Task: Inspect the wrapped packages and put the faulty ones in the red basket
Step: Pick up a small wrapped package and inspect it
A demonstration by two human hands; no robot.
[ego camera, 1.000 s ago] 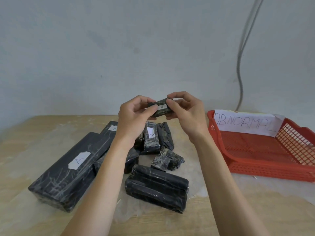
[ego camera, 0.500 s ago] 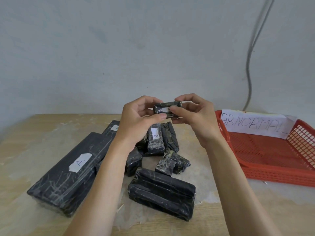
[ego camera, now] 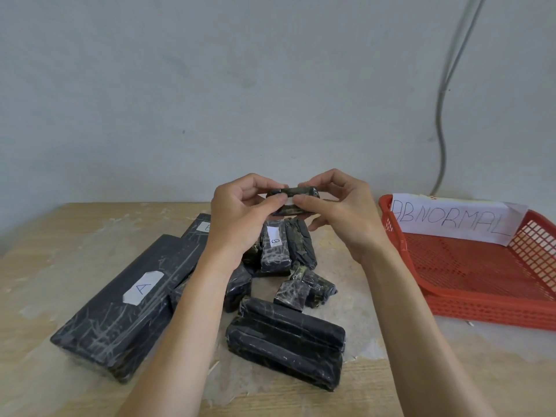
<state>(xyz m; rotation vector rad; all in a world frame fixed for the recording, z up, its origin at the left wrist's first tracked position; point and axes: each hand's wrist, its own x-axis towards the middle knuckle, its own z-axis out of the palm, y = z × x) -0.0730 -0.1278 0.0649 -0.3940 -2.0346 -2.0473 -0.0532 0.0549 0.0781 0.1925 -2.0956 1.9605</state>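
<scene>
Small package (ego camera: 296,191) pinched between left hand (ego camera: 237,212) and right hand (ego camera: 343,215) at frame centre may slip on slick wrap into the pile (ego camera: 285,350) below

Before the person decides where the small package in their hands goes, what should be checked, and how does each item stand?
1. Grip on the small package by left hand and right hand, both pinching it: ok.
2. Fault in its wrapping visible: cannot tell.
3. The red basket in view on the right, top open: ok.
4. The ABNORMAL sign on its far wall readable: ok.
5. Room on the basket floor: ok.
</scene>
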